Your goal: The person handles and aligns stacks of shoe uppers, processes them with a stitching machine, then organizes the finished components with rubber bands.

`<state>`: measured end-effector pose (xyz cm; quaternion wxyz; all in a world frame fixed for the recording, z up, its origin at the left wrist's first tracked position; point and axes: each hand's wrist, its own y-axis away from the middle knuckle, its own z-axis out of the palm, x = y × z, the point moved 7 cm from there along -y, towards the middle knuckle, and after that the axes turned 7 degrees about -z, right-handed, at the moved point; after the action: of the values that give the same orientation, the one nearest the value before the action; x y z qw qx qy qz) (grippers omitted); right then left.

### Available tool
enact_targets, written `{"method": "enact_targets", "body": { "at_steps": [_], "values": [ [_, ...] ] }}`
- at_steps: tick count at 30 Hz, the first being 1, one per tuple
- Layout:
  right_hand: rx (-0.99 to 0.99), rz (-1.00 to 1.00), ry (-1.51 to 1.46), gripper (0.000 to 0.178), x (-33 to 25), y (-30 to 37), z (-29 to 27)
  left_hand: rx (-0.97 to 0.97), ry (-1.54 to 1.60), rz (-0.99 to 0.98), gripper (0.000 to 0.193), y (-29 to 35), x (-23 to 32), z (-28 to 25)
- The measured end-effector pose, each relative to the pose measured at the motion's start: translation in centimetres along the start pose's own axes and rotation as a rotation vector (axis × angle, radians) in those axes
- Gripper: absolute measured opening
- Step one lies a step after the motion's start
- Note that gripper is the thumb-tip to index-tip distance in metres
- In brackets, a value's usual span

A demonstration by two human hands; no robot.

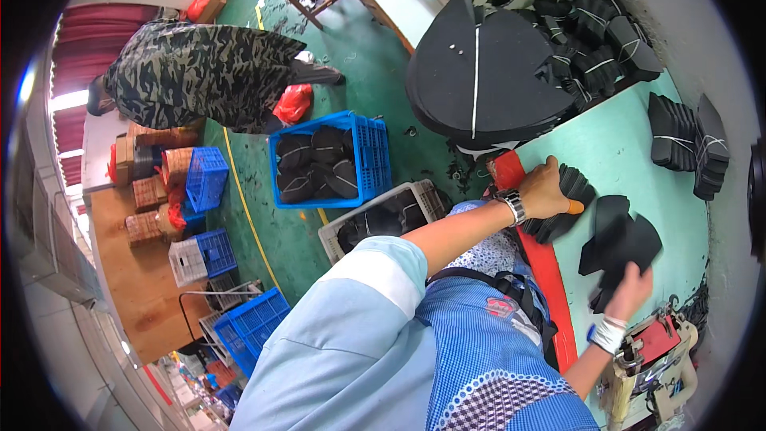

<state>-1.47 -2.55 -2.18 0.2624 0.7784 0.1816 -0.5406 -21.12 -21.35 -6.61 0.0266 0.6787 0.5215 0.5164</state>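
My left hand is wrapped round a thick stack of black cut pieces at the table's red front edge. An orange cover sits on one of its digits, and a metal watch is on the wrist. Several loose black flat pieces lie overlapping on the pale green table. My right hand, a little blurred, is closed on the lower edge of one of these pieces. A white band circles that wrist.
Tied bundles of black pieces lie by the wall, near a big tied stack of black sheets. A sewing machine stands at the lower right. Crates of black bundles are on the floor. A person in camouflage bends at the far left.
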Motion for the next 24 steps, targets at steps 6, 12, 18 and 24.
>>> {"method": "enact_targets", "body": {
  "at_steps": [6, 12, 18, 24],
  "values": [
    [-0.107, -0.148, 0.478, 0.051, -1.4, 2.0, 3.7, -0.268, 0.045, 0.0, 0.073, 1.8, 3.0, -0.9],
    [-0.284, -0.237, 0.61, 0.079, -2.3, 2.7, 11.9, -0.721, 0.666, -0.072, 0.054, 2.3, 2.1, 2.1],
    [-0.243, -0.326, 0.591, 0.058, -4.5, 3.3, 10.0, -0.333, 0.447, -0.121, 0.091, 3.2, 3.2, 3.3],
    [-0.318, 0.097, -0.089, 0.015, -5.2, 4.2, 7.1, -0.513, 0.938, 0.016, 0.023, 3.7, 4.6, 4.2]
  ]
}}
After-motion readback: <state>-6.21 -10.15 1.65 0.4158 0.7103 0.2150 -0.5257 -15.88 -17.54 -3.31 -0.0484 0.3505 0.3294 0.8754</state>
